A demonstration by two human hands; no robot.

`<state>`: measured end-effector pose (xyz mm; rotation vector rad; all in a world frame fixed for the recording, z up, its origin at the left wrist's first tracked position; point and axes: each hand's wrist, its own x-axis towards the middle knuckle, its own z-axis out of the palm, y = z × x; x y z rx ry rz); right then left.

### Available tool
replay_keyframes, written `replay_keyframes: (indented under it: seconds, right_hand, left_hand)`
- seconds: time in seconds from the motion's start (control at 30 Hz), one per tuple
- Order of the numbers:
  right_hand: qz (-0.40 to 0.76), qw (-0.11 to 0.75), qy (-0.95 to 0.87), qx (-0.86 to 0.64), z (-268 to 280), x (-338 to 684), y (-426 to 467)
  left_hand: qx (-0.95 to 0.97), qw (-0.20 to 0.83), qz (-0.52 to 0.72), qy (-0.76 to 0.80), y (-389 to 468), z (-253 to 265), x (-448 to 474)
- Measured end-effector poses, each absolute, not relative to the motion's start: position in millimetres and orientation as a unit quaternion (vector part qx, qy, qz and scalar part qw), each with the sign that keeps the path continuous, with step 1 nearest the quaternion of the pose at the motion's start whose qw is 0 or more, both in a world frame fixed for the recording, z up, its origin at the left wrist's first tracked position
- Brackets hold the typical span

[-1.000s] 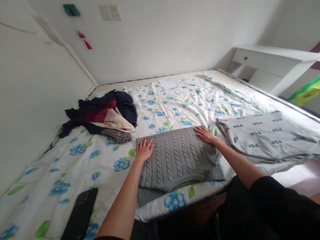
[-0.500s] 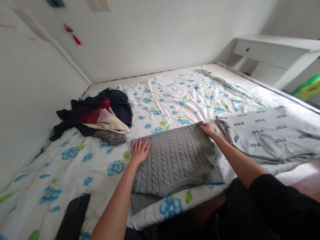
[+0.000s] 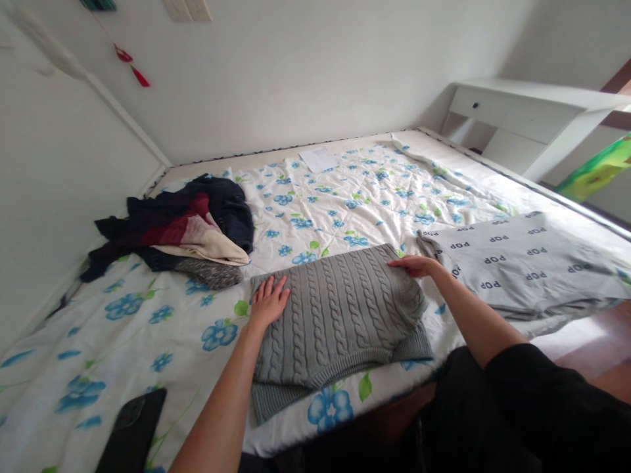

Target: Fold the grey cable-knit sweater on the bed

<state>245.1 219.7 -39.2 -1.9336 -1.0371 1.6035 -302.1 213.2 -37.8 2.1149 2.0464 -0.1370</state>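
A grey cable-knit sweater (image 3: 335, 315) lies folded on the bed before me, its ribbed edges toward the front. My left hand (image 3: 269, 301) rests flat on its upper left corner, fingers spread. Near the upper right corner, my right hand (image 3: 414, 265) touches the knit with its fingers stretched out to the left. The corner itself is free of that hand, and the fingers' undersides are hidden.
Left of the sweater is a heap of dark, red and cream clothes (image 3: 197, 230). A grey POP-print garment (image 3: 522, 263) lies flat at the right. A black phone (image 3: 131, 430) is at front left; a paper sheet (image 3: 319, 159) lies far back on the flowered sheet (image 3: 219, 335).
My right hand has let go of the sweater's upper right corner and slid slightly toward me along the edge. My left hand stays in place on the knit. The view has shifted slightly.
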Motion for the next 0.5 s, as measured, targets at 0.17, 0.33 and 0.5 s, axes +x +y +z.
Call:
replay_keyframes:
  seconds: [0.17, 0.33, 0.5]
  right_hand:
    - [0.573, 0.190, -0.352, -0.715, -37.7, 251.8, 220.6]
    - [0.524, 0.233, -0.313, -0.757, -35.7, 264.0, 221.0]
    - [0.623, 0.196, -0.298, -0.696, -21.5, 256.4, 207.1]
  left_hand:
    - [0.714, 0.099, -0.058, 0.691, 214.0, -36.4, -302.1]
    - [0.709, 0.117, -0.058, 0.693, 215.7, -37.0, -303.3]
    - [0.705, 0.121, -0.039, 0.698, 216.3, -39.2, -303.3]
